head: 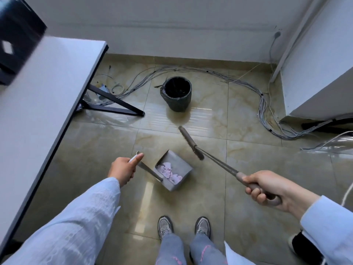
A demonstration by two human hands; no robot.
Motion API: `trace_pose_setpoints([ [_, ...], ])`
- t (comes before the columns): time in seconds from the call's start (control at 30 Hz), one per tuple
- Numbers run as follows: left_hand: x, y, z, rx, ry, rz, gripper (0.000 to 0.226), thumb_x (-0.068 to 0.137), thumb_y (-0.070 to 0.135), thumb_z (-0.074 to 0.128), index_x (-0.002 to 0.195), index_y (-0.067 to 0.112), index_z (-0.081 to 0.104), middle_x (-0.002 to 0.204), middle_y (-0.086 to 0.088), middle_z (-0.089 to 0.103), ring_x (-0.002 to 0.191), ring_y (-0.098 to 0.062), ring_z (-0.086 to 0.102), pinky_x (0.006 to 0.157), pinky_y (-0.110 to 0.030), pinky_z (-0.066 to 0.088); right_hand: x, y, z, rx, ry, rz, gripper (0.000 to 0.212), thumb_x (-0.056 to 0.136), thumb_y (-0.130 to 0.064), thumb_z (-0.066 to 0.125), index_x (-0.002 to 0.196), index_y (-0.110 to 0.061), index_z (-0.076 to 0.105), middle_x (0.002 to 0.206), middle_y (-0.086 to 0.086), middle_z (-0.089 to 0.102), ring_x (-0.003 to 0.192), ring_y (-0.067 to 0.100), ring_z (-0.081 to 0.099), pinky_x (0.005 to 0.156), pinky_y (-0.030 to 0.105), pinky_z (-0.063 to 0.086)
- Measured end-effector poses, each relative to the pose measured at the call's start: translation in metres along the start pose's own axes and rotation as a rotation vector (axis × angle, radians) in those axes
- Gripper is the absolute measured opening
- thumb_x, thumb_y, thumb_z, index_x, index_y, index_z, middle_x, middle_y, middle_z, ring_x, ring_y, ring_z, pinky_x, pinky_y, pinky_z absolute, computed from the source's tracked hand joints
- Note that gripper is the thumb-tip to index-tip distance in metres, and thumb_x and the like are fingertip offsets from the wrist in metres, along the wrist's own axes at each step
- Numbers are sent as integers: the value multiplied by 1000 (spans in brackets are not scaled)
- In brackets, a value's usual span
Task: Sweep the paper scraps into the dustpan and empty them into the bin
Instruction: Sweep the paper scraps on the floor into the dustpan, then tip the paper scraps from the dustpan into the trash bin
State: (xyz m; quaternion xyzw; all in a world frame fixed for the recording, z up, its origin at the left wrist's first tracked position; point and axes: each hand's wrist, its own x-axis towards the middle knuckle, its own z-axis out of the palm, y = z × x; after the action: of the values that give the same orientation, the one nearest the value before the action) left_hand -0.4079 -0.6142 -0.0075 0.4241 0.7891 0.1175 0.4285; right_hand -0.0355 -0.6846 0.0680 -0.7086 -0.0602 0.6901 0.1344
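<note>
pale pink paper scraps [172,172] lie inside the grey dustpan [174,170] at the centre of the frame, partly hidden behind its comb teeth. the left hand [123,169] is wrapped around the dustpan's long handle. the right hand [267,189], lower right, is clenched on the broom [191,143] handle, its brush head blurred, above and right of the dustpan. the black-lined bin [177,93] stands on the tiled floor [238,153] above centre. a bench [44,88], cut off, fills the left edge.
</note>
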Motion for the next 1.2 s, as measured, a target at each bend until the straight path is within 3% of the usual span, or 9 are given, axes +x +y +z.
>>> trace_pose_setpoints([
  [0.13,-5,62,-32,-2,38,87,59,83,56,62,54,5,57,36,-2,44,33,-20,35,39,-22,32,-15,-38,-21,140,-5,-71,18,99,-9,36,104,-17,52,63,6,36,21,3,32,24,5,26],
  [0.4,8,173,-86,-84,129,298,60,84,55,61,48,9,50,37,-4,44,34,-19,36,39,-22,31,-35,-124,-33,256,-45,-190,27,99,-7,34,75,-13,44,62,2,28,19,4,30,24,4,26],
  [0.67,71,247,-110,-119,154,398,62,83,57,61,47,7,51,33,1,45,34,-18,40,44,-26,34,-28,-217,-16,281,-69,-195,32,97,-5,37,66,-10,41,51,3,32,20,5,31,24,5,28],
  [0.97,131,307,-137,-160,67,345,59,81,60,61,51,11,51,36,4,42,38,-17,35,44,-25,32,-26,-295,-2,414,-119,-160,35,99,-7,32,65,-7,39,38,5,36,18,7,31,24,5,28],
  [1.2,158,349,-130,-124,48,306,60,82,61,60,58,6,59,36,3,41,34,-16,32,40,-24,30,-4,-339,-24,441,-109,-127,35,99,-8,34,65,-4,42,55,5,32,19,7,31,24,6,30],
])
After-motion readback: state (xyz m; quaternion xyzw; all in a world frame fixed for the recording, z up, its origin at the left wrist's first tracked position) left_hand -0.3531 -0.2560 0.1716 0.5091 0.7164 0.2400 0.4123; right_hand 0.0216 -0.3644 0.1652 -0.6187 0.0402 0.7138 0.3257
